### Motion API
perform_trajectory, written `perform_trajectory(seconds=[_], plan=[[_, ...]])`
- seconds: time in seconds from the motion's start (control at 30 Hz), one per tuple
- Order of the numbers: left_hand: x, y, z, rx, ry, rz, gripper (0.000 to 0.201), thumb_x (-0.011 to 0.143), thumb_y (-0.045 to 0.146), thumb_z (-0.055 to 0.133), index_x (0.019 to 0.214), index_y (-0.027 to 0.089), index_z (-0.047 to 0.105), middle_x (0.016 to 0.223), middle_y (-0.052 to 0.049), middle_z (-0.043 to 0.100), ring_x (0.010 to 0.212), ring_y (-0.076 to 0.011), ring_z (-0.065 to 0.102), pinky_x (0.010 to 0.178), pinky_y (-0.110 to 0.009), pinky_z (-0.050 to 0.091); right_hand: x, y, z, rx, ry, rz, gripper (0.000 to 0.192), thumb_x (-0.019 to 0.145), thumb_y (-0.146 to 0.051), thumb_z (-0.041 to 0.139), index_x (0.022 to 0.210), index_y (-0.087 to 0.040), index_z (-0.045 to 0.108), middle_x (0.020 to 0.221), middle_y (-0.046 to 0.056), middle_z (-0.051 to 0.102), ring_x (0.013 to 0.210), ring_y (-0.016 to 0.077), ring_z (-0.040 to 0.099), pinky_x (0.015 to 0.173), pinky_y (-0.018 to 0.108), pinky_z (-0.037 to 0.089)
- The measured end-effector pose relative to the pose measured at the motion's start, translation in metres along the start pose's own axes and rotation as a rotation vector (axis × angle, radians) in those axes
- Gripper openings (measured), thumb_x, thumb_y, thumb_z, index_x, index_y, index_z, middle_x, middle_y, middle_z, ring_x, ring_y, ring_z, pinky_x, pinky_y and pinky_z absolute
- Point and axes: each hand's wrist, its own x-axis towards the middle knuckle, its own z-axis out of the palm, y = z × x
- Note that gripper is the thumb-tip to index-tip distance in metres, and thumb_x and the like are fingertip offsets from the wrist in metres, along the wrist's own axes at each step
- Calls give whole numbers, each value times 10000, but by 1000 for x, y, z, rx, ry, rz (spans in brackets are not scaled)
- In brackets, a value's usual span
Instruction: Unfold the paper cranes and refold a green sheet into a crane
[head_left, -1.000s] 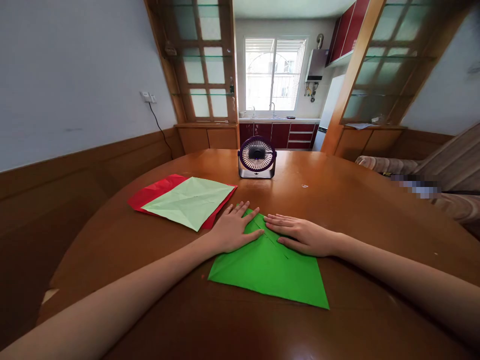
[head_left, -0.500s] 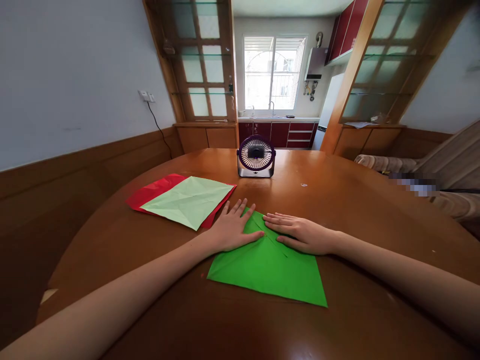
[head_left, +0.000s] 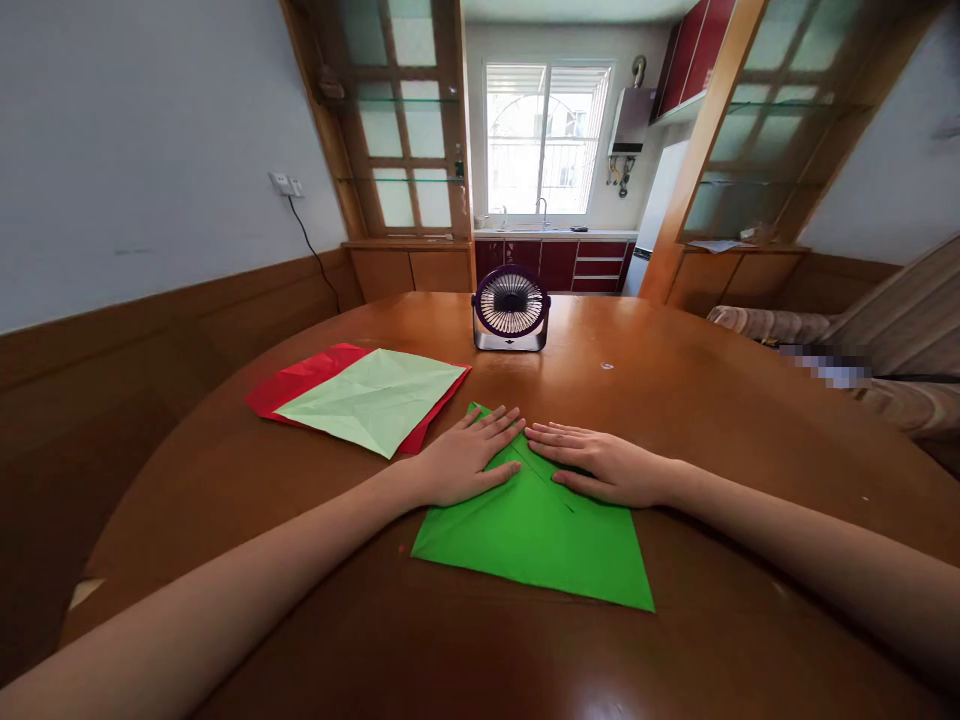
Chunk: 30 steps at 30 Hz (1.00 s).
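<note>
A bright green sheet of paper [head_left: 540,550], with fold lines across its upper part, lies on the table in front of me. Flat on its upper left part rests my left hand [head_left: 465,460], fingers stretched out and pointing to the upper right. My right hand [head_left: 600,465] lies on the paper's right side with its fingers extended leftward. The fingertips of the two hands almost meet near the paper's upper middle. Both palms hide portions of the paper's far edges, and a small green corner shows beyond my left fingers.
Left of the green paper, a creased pale green sheet [head_left: 375,395] lies over a red sheet [head_left: 300,385]. A small purple desk fan [head_left: 511,305] stands at the far side of the brown wooden table [head_left: 337,620]. A little clear scrap [head_left: 607,366] lies right of the fan.
My left fingers have drawn closer together and shifted right, toward my right hand. More of the green paper's far left corner shows now. My right hand has stayed in place.
</note>
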Motion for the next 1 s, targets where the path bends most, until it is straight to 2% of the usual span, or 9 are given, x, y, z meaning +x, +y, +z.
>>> perform_trajectory(seconds=[0.3,0.6,1.0], plan=[[0,1,0,27,-9,-9,676,979,575,221,1531,192,147,1587,-49,119,1476,-201,93,1203,-403,45,-1,-1,-1,-82,-45,-18,577,987,-393,436,1496,-170,280,1557,92,259,1450,211,231,1203,427,248],[0,-1,1,36,1,4,671,979,580,211,1530,203,153,1587,-46,132,1475,-202,100,1202,-393,46,-1,-1,-2,-83,-30,-31,607,971,-412,468,1496,-169,283,1553,96,266,1444,226,249,1198,425,262],[1,1,0,59,-22,-6,687,982,573,215,1527,159,155,1588,-63,114,1477,-199,85,1203,-401,43,0,-3,-2,-122,-40,-29,618,964,-446,475,1488,-165,307,1543,117,292,1438,230,266,1185,438,282]])
